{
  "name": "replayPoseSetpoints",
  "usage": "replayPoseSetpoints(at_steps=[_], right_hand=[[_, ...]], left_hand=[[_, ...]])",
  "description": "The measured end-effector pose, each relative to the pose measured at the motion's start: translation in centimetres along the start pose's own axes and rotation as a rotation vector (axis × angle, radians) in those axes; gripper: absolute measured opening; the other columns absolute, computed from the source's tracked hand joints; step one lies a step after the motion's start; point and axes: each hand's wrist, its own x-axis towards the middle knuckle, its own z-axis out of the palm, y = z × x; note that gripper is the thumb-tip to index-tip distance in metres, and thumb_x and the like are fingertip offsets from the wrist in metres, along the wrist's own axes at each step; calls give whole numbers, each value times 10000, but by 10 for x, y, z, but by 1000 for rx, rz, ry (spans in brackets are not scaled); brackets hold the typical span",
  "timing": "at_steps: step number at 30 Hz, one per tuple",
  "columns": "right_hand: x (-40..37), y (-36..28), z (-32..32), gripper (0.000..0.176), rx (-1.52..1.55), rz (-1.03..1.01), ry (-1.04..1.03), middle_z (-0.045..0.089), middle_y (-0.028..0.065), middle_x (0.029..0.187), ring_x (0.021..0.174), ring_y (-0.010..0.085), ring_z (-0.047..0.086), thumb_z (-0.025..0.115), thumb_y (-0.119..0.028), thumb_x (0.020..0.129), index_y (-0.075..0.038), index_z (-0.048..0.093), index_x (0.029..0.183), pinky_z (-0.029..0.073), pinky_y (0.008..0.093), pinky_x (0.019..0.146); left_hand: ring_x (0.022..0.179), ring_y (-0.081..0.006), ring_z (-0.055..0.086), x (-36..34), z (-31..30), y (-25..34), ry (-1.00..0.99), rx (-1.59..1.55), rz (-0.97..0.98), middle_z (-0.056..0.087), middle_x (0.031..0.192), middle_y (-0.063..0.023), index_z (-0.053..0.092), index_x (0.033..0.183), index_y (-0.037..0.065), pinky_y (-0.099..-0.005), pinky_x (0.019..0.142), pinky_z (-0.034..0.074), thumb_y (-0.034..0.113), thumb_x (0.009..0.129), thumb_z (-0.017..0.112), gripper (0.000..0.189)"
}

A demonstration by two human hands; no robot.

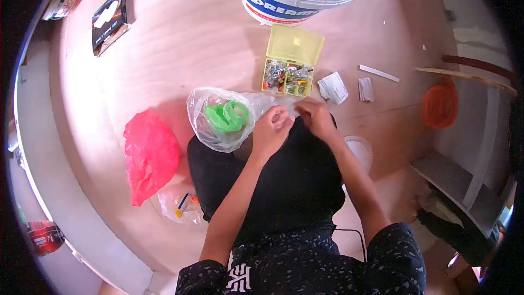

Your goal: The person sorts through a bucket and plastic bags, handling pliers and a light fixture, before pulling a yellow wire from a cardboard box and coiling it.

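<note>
A clear plastic bag [196,109] with a bright green plastic bag [226,117] inside lies over my lap. Its gathered end stretches right, between my two hands. My left hand [273,130] has its fingers curled at that end, closed on the film. Opposite it, my right hand [317,120] pinches the same thin plastic; its fingers are slightly blurred. Just beyond my fingers sits a yellow compartment box [264,84], its lid [295,43] raised, with small parts and little bags in its sections.
A white bucket [303,8] full of items stands ahead. Folded papers [333,88] and a white strip [379,72] lie right of the box. A red bag [150,155] and a small clear bag [180,205] rest at left. A black box [109,19] lies farther off.
</note>
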Motion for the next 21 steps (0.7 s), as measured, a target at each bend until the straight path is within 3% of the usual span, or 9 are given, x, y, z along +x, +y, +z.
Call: replayPoseSetpoints(at_steps=[1, 2, 9, 11, 12, 14, 15, 17, 21], right_hand=[[3, 24, -3, 227, -172, 122, -112, 605, 161, 812, 753, 336, 592, 565, 11, 707, -47, 628, 917, 483, 371, 645], [4, 48, 3, 220, -240, 168, -9, 600, 160, 838, 748, 347, 584, 578, -64, 737, -76, 633, 949, 483, 390, 676], [35, 83, -20, 462, -248, 358, 29, 578, 161, 980, 926, 340, 554, 656, -172, 725, -82, 525, 1158, 461, 409, 776], [53, 100, -21, 568, -95, 395, 397, 553, 168, 1087, 1016, 301, 530, 671, -230, 743, -11, 449, 1218, 441, 380, 823], [66, 108, -20, 568, -93, 396, 401, 553, 168, 1087, 1016, 301, 530, 671, -230, 743, -11, 449, 1218, 441, 380, 823], [91, 118, -18, 603, 521, 365, 653, 488, 178, 1203, 1041, 259, 513, 662, -290, 773, 37, 425, 1221, 414, 357, 862], [96, 113, -24, 603, 524, 361, 653, 488, 178, 1203, 1041, 259, 513, 662, -290, 773, 37, 425, 1221, 414, 357, 862], [103, 108, -42, 548, 944, 541, 472, 491, 151, 1217, 1076, 229, 480, 666, -251, 789, -8, 444, 1227, 386, 356, 882], [67, 123, -30, 571, 667, 446, 189, 519, 184, 1154, 995, 246, 529, 683, -325, 762, 10, 473, 1174, 424, 322, 835]], left_hand=[[848, -137, 611, 1, 1, 0, -14, 151, 86, 638, 920, -109, 551, 1052, -37, -244, 734, 488, 119, 822, 623, 287], [877, -148, 612, 2, 1, 1, -31, 304, 169, 635, 953, -110, 544, 1071, -30, -257, 757, 491, 119, 822, 620, 300], [913, -146, 602, 2, -16, 17, -131, 395, 93, 631, 973, -99, 555, 1065, -3, -273, 793, 485, 113, 809, 623, 289], [904, -145, 601, 23, -18, 16, -93, 522, 205, 629, 980, -100, 558, 1054, -4, -264, 790, 481, 96, 809, 613, 270], [904, -145, 601, 38, -19, 11, -95, 526, 207, 629, 980, -100, 558, 1054, -4, -264, 790, 481, 96, 809, 613, 270], [855, -172, 626, 71, -21, 2, 37, 386, 296, 641, 927, -111, 571, 1004, -10, -282, 751, 481, 157, 820, 620, 252], [855, -172, 626, 82, -22, 4, 39, 389, 300, 641, 927, -111, 571, 1004, -10, -282, 751, 481, 157, 820, 620, 252], [959, -139, 560, 100, -25, 8, 138, 158, 254, 600, 1001, -79, 536, 1095, 4, -269, 846, 440, 119, 830, 596, 296], [981, -166, 551, 130, -41, -13, 300, -250, -58, 593, 1001, -82, 496, 1150, 11, -279, 866, 428, 174, 835, 612, 373]])
